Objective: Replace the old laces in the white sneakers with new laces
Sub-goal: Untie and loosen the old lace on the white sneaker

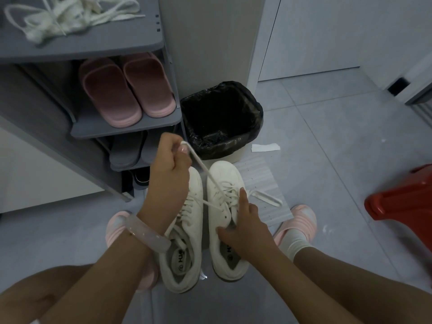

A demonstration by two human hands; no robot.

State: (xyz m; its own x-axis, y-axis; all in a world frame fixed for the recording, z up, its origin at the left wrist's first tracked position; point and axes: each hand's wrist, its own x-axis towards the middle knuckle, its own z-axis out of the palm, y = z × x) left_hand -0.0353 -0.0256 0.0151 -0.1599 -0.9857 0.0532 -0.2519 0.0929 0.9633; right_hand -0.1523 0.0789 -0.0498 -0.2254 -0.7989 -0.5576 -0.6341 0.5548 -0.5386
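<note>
A grey tiled floor (327,160) runs between a grey shoe rack (131,129) on the left and a pale wall panel. On the rack's top shelf lies a loose heap of white laces (67,17); the shelf below holds a pair of pink slippers (126,90), and grey slippers sit lower still. A bin lined with a black bag (222,120) stands beside the rack, with a scrap of white paper (265,147) on the floor just to its right. A red stool (406,206) shows at the right edge.

Two white sneakers stand side by side on the floor between the person's feet, toes pointing toward the bin. The left hand (169,164), wearing a pale bangle (147,232) on the wrist, is raised above the left sneaker (184,260); its fingers are curled tightly around a lace (205,170), which runs taut from the fist down to the eyelets of the right sneaker (222,188). The right hand (245,226) rests on that sneaker, thumb against its inner side and fingers curled at the opening, index finger stretched up along the lacing. The lace's other end lies in a loop on a striped sheet (259,174) beneath the sneaker.
</note>
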